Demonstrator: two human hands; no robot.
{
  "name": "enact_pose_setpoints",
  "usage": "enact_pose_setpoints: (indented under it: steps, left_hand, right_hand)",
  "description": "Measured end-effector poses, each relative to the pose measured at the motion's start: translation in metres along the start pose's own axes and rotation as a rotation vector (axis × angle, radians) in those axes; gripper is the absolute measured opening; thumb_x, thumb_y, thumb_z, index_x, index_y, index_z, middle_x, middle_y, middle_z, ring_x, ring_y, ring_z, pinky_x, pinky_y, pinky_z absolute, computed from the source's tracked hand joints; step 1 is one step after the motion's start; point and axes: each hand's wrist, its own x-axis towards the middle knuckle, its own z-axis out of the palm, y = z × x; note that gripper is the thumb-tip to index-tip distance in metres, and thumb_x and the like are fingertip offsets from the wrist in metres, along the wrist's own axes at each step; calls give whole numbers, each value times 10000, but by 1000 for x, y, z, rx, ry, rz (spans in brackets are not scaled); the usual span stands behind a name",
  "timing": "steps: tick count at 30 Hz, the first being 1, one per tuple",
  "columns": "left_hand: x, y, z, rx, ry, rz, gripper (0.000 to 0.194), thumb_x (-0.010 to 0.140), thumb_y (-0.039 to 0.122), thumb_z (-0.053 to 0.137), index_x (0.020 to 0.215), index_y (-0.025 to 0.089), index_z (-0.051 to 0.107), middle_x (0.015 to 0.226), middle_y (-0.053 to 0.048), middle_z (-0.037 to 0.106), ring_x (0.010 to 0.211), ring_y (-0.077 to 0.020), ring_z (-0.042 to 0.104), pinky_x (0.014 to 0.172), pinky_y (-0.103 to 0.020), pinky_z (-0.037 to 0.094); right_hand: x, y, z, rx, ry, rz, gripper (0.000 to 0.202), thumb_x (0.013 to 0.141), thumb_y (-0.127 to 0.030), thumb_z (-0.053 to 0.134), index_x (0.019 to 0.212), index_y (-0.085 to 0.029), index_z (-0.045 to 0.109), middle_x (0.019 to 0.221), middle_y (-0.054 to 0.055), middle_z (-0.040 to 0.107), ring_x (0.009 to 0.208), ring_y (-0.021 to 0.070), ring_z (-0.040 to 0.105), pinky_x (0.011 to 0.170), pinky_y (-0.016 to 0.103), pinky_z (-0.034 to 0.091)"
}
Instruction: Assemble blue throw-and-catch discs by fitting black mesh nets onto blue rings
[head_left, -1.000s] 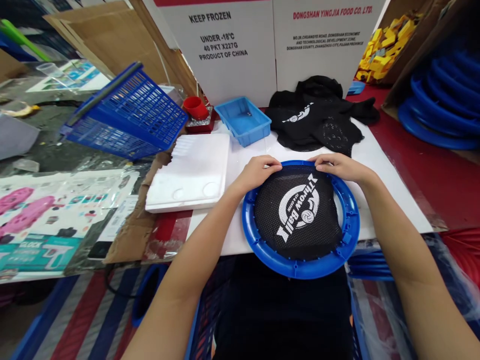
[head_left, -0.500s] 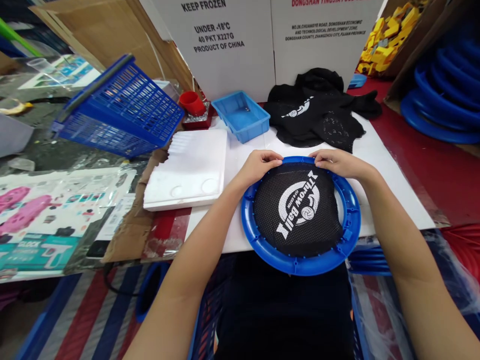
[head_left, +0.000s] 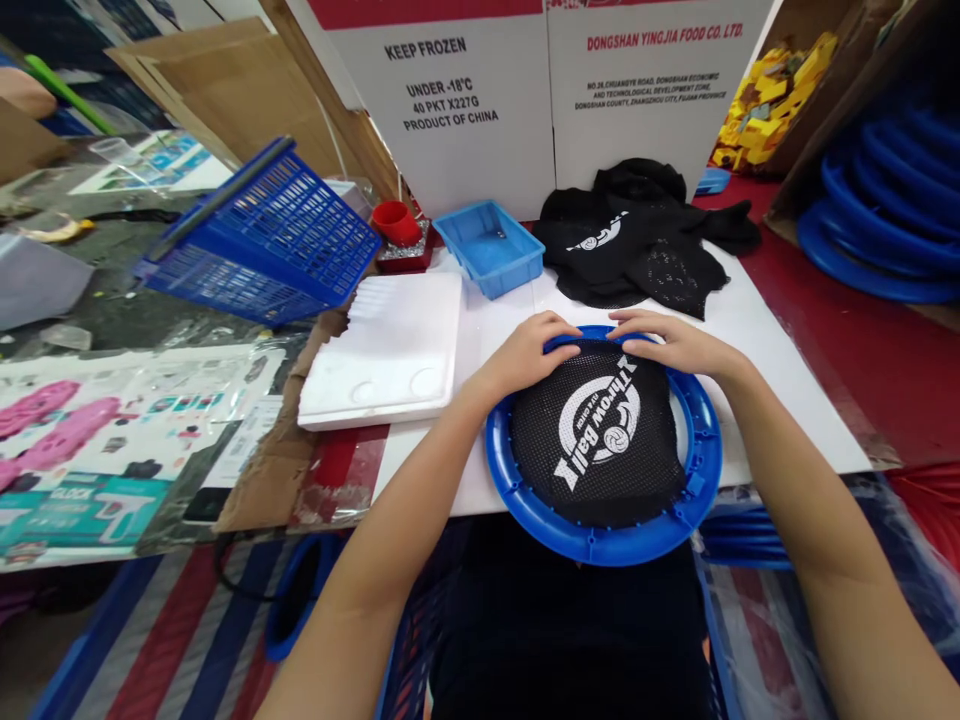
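Note:
A blue plastic ring (head_left: 592, 545) lies at the near edge of the white work surface, partly overhanging it. Across its opening is a black mesh net (head_left: 540, 450) printed "Throw Ball" in white; a gap shows between net and ring on the right. My left hand (head_left: 534, 352) grips the far rim left of centre, fingers over the rim and thumb on the net's edge. Mirroring it just to the right, my right hand (head_left: 667, 342) is closed on the rim and net edge, thumb inside. Beyond them lies a heap of black mesh nets (head_left: 645, 245).
Behind the surface stands a white carton (head_left: 480, 150). A light-blue tray (head_left: 495, 285), a red cup (head_left: 397, 223), a white foam slab (head_left: 382, 350) and a tilted blue basket (head_left: 262, 240) are on the left. Blue rings (head_left: 870, 270) are stacked at right, near yellow pieces (head_left: 772, 110).
Both hands have shifted from fingertip pinches at the net's far edge to a fuller grip, fingers over the rim and thumbs inward. The whole view has tilted slightly upward.

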Motion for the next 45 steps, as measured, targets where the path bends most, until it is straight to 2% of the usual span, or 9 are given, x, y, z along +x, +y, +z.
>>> enact_pose_setpoints:
  steps: [3, 5, 10, 16, 22, 29, 34, 40, 45]
  left_hand:
    - [0, 6, 3, 107, -70, 134, 224, 1048, 286, 635, 1204, 236, 788, 1312, -111, 710, 1263, -267, 643, 1144, -471, 514]
    - [1, 9, 4, 118, -72, 141, 217, 1067, 256, 593, 1143, 240, 796, 1288, -103, 720, 1237, -259, 654, 1114, -458, 531]
    - [8, 10, 4, 57, 3, 36, 215, 1071, 265, 593, 1084, 228, 804, 1142, -84, 767, 1063, -233, 711, 1006, -412, 564]
    - [17, -2, 12, -84, 38, -68, 171, 1010, 269, 676, 1006, 214, 838, 1081, -74, 826, 1022, -239, 737, 1000, -421, 559]
    - [20, -14, 17, -415, 103, -251, 337, 893, 297, 808, 1200, 160, 827, 975, -78, 837, 854, -207, 734, 867, -382, 592]
    - [19, -15, 21, -283, 110, -199, 135, 917, 249, 757, 991, 205, 860, 1030, -64, 852, 938, -220, 761, 941, -399, 575]
    - [19, -8, 15, -243, 73, -146, 193, 984, 270, 676, 1058, 201, 841, 1089, -65, 845, 987, -221, 754, 925, -382, 564]
    - [22, 9, 14, -52, -47, -49, 195, 987, 267, 667, 1089, 217, 825, 1144, -57, 835, 1065, -242, 741, 999, -396, 533]
    - [22, 15, 14, -131, -72, -170, 148, 976, 276, 663, 951, 198, 786, 974, -34, 818, 882, -202, 720, 848, -347, 535]
  right_hand:
    - [3, 0, 10, -88, -40, -46, 372, 959, -532, 720, 1245, -319, 826, 1667, 57, 547, 1566, 357, 476, 1325, 548, 337]
    - [5, 0, 15, -119, -19, -66, 306, 960, -511, 710, 1152, -317, 847, 1639, 52, 577, 1530, 360, 519, 1304, 559, 368]
    - [10, -3, 20, -86, 113, -61, 289, 1005, -492, 627, 1089, -297, 823, 1314, 69, 785, 1244, 338, 711, 1152, 532, 512]
    - [16, -1, 22, -75, 172, -52, 281, 994, -460, 604, 974, -262, 803, 1292, 108, 768, 1202, 347, 688, 1121, 540, 498]
    - [24, 5, 19, -63, 134, 8, 241, 980, -380, 590, 979, -236, 782, 1138, 100, 784, 1022, 308, 699, 960, 480, 540]
    - [29, 9, 22, -150, 137, -57, 173, 945, -286, 596, 911, -227, 755, 1072, 97, 779, 956, 286, 698, 907, 454, 542]
    - [26, 0, 26, -87, 257, -1, 193, 962, -309, 606, 1017, -230, 774, 1085, 91, 791, 1014, 289, 721, 914, 445, 571]
    - [34, -7, 28, -101, 154, -128, 208, 976, -382, 642, 955, -233, 785, 1122, 95, 796, 1044, 294, 719, 990, 462, 541]
    - [36, -7, 35, -43, 143, -74, 179, 977, -332, 609, 941, -229, 751, 1088, 76, 799, 1008, 270, 715, 923, 425, 538]
